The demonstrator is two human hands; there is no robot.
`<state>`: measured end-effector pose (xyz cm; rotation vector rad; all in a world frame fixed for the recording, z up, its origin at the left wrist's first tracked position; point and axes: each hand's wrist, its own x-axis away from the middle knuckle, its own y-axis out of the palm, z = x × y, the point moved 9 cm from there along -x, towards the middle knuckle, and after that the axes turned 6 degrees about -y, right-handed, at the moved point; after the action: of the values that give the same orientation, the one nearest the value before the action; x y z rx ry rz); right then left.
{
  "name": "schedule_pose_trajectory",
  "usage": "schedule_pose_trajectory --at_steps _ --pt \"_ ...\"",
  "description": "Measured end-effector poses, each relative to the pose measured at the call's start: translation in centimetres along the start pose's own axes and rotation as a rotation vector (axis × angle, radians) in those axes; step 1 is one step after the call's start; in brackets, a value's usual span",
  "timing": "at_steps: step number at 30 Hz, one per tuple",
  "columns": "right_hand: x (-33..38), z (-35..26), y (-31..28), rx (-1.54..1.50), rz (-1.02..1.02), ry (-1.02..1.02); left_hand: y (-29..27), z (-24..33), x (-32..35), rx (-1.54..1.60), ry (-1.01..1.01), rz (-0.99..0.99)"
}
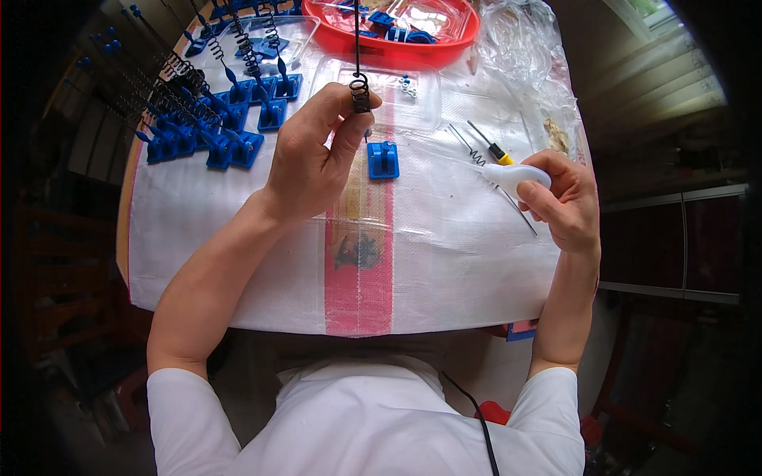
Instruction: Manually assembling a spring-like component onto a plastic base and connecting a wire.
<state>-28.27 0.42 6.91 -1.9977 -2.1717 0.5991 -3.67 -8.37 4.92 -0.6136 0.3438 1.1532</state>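
Observation:
My left hand (325,143) is closed, thumb and fingers pinching a black coil spring (359,89) with a straight rod rising from it. Just below the pinch, apart from my fingers, a blue square base (382,161) stands on the table. On the right, my right hand (562,194) grips a smooth white teardrop-shaped object (514,175), its narrow end pointing left; I cannot tell its kind. Close to that narrow end lie a yellow-and-black screwdriver (500,153) and a thin dark rod (520,214).
Several blue bases with coil springs (230,111) crowd the far left. A clear plastic tray (432,111) holding small pieces lies behind my left hand. A red basin (452,49) with blue parts stands at the back, crumpled clear plastic (520,59) beside it. White woven sheeting (460,270) covers the table.

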Motion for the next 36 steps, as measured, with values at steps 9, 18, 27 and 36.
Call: schedule_pose_trajectory --at_steps 9,18,27,36 --pt "0.01 0.12 -0.03 -0.002 0.000 0.002 0.13 0.08 0.05 -0.034 0.031 -0.025" --pt "-0.05 0.09 0.06 -0.005 -0.002 -0.006 -0.03 0.11 -0.02 -0.004 0.002 -0.002" --pt "0.02 0.14 0.12 -0.008 0.002 0.003 0.17 0.24 0.06 -0.046 0.060 -0.033" --pt "-0.01 0.18 0.19 -0.024 -0.008 0.005 -0.04 0.45 -0.04 -0.038 0.031 -0.006"
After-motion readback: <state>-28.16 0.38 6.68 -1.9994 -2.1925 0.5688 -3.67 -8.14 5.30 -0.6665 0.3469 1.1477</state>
